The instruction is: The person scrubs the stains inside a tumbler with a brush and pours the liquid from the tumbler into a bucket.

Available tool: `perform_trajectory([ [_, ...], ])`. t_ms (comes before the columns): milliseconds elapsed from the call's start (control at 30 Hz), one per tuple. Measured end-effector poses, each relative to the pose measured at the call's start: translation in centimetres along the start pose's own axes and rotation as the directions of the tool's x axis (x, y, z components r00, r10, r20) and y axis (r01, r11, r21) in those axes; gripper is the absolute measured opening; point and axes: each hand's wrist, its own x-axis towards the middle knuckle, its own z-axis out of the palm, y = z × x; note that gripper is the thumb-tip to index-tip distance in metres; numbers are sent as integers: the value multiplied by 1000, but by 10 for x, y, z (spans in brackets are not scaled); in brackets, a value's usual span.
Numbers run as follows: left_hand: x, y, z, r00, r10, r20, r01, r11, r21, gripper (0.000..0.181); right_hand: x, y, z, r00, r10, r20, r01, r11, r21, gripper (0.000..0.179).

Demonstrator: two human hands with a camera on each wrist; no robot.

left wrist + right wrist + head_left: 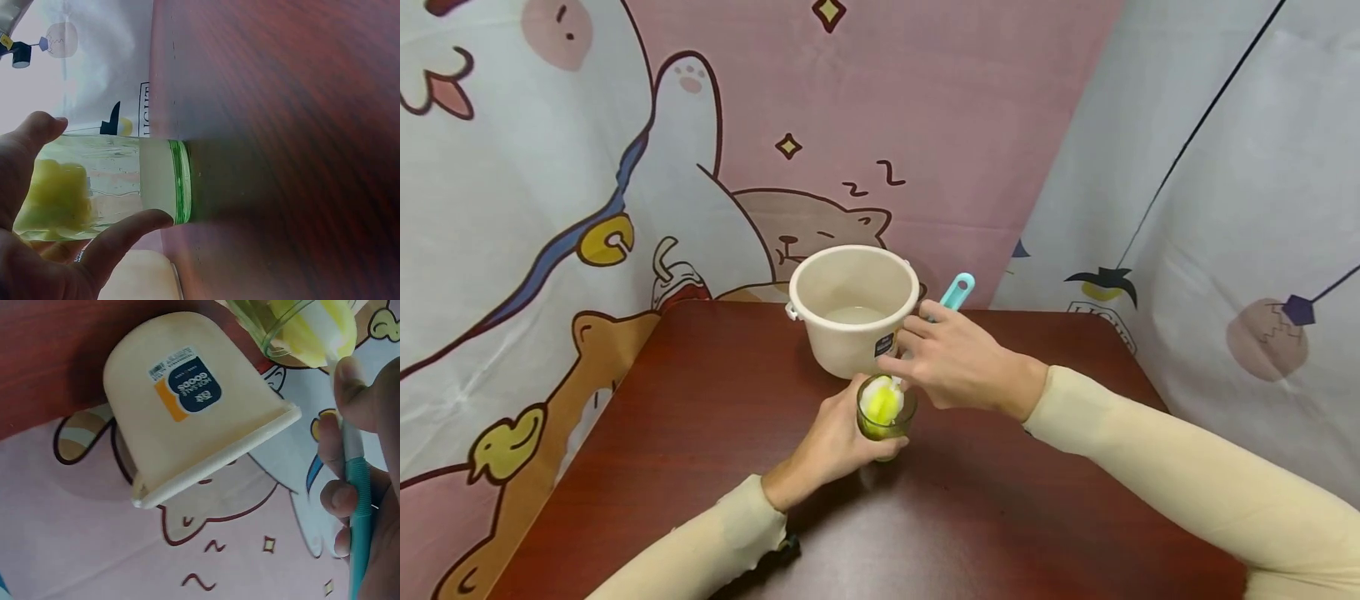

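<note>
My left hand [831, 437] grips a greenish clear drinking glass [156, 172] around its side, over the table. A cup brush with a yellow and white sponge head [882, 402] is in my right hand [966, 358], whose fingers curl around its teal handle [360, 506]. The sponge sits in the mouth of the glass, with part of it showing above the rim. Through the glass wall the left wrist view shows yellow sponge in the upper part. Whether the glass's base touches the table, I cannot tell.
Just behind the glass stands a cream plastic bucket [831, 346] with a label on its side and what looks like some water at the bottom. All of this is on a dark red-brown wooden table [700, 433]. Cartoon-printed cloth [970, 125] hangs around the back and sides.
</note>
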Motion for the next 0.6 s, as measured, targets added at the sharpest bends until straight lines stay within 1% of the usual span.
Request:
perform_trajectory([
  [100,0,0,-1,1000,3,2,-3,1000,-1,83,8,-1,-2,999,-42,10,42,997,-57,37],
  [267,1,0,-3,1000,11,2,-11,1000,10,86,19,-2,-9,992,-113,55,119,983,-141,30],
  [400,1,-1,-4,1000,12,14,-12,1000,16,88,26,0,-11,985,-146,90,160,970,-180,21],
  [500,1,-2,-4,1000,13,18,-14,1000,16,89,28,3,-13,979,-152,137,176,967,-185,22],
  [600,1,-1,-3,1000,7,21,-8,1000,19,87,30,7,-14,969,-156,192,190,967,-173,30],
])
